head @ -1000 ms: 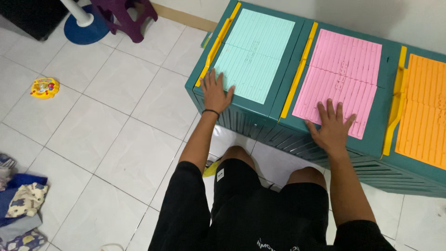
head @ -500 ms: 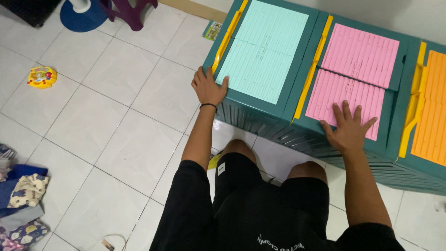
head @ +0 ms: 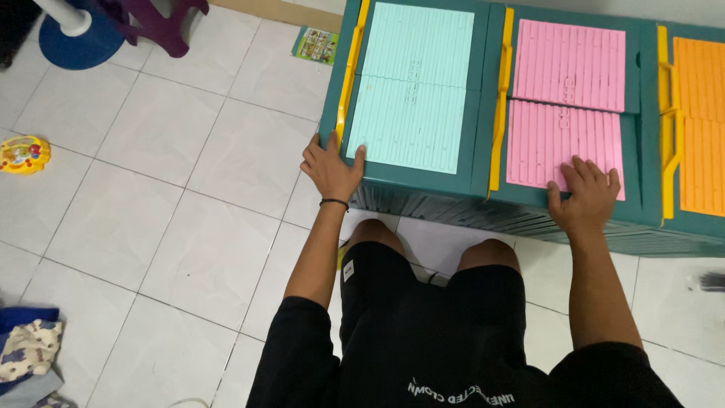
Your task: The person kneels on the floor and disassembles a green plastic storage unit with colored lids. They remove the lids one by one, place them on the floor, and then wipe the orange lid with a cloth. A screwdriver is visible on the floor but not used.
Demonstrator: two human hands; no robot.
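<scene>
A row of teal storage boxes stands on the tiled floor in front of me. The left box [head: 483,98] has a light blue lid [head: 411,83], the middle one a pink lid [head: 566,91], the right one an orange lid [head: 698,113]. Yellow handles [head: 498,98] run between the lids. My left hand [head: 330,166] grips the near left corner of the light blue box, thumb on top. My right hand [head: 583,195] lies flat, fingers spread, on the near edge of the pink lid. My knees are just below the boxes.
A small yellow toy [head: 24,153] lies at the far left. A blue round stand base [head: 72,38] and a purple stool [head: 158,23] are at the top left. A small picture card [head: 317,45] lies by the boxes. Cloth is piled at the bottom left [head: 26,351].
My left hand slid from the top of the light blue lid to the box's near left corner. My right hand stayed on the pink lid's near edge. The view drew closer to the boxes.
</scene>
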